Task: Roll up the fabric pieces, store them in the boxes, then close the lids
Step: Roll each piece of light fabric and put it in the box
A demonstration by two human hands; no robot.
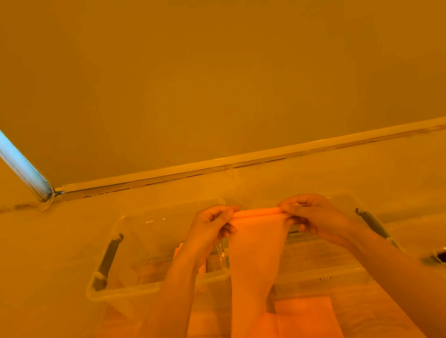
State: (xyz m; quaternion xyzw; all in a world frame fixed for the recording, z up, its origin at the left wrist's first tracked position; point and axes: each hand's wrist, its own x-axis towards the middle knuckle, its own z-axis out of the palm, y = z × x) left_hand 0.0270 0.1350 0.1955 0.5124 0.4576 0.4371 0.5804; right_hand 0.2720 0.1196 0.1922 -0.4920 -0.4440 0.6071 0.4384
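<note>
Amber light washes the bench [29, 289], where the left hand [211, 229] and right hand [312, 214] each pinch an end of the cloth [256, 257], its top edge just rolled, over the boxes [133, 272] at 12 o'clock; rolling looks barely begun, and the next turns need even tension.

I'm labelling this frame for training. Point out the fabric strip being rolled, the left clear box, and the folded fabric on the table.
fabric strip [257, 266]: head view, hanging middle.
left clear box [107, 262]: head view, dark handle.
folded fabric [308, 325]: head view, top face.
</note>
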